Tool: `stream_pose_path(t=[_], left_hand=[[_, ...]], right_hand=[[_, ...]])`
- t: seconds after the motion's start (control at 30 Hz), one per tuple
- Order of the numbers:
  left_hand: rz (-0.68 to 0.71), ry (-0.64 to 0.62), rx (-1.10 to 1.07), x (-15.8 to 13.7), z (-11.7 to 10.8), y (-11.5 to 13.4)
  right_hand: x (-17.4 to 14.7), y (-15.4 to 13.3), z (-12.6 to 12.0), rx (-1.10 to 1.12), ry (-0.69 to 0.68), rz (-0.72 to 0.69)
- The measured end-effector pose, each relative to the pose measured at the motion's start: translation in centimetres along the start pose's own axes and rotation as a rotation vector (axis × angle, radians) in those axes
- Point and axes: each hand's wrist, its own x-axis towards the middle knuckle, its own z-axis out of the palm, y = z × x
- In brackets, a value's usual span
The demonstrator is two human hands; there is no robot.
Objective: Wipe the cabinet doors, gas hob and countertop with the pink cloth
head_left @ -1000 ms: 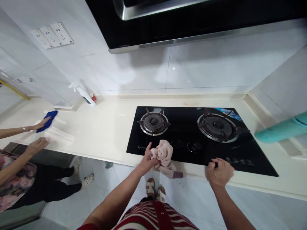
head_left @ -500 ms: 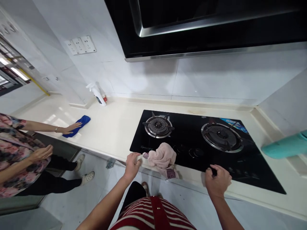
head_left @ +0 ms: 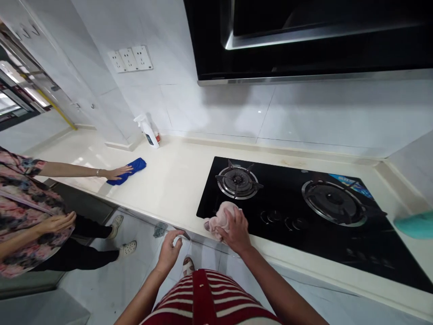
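A crumpled pale pink cloth [head_left: 221,215] lies at the front left corner of the black gas stove [head_left: 270,194], partly over the counter edge. My right hand [head_left: 236,229] is closed around its right side, the fingers pressed into the folds. Left of the cloth, in front of the counter edge, my left hand [head_left: 170,248] is held in the air with nothing in it, thumb and fingers apart. Behind the cloth is the stove's left burner [head_left: 237,181]; the two control knobs [head_left: 272,216] lie to its right.
At the left, another person's hand [head_left: 120,172] presses a blue cloth [head_left: 137,166] on the white counter [head_left: 165,180]. A white spray bottle [head_left: 149,133] stands by the wall. The range hood [head_left: 304,49] hangs above the stove, and a teal object [head_left: 416,224] is at the far right.
My right hand has moved left from the stove's front edge and taken hold of the pink cloth. My left hand has drawn away from it. The co-worker's blue cloth has shifted slightly along the counter.
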Motion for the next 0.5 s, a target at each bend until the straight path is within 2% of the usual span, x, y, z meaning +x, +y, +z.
stream_pose_path(t=[0.17,0.23,0.3,0.4,0.5], left_hand=[[-0.063,-0.014,-0.006,-0.3,-2.8,-1.4],[-0.056,-0.024,-0.006,0.4,-3.6,-1.5],[-0.04,-0.035,-0.004,1.4,-4.1,-1.4],[-0.025,-0.072,0.0,2.7,-4.2,-1.1],[-0.002,-0.13,-0.003,3.2,-3.4,-0.6]], right_hand=[[3.9,-9.0,6.5,0.085,-0.159,-0.259],[4.8,-12.1,8.3,0.129,-0.238,-0.353],[5.1,-13.8,9.0,0.151,-0.298,-0.426],[3.9,-13.3,8.4,0.122,-0.312,-0.482],[0.3,-9.4,6.4,0.042,-0.239,-0.463]])
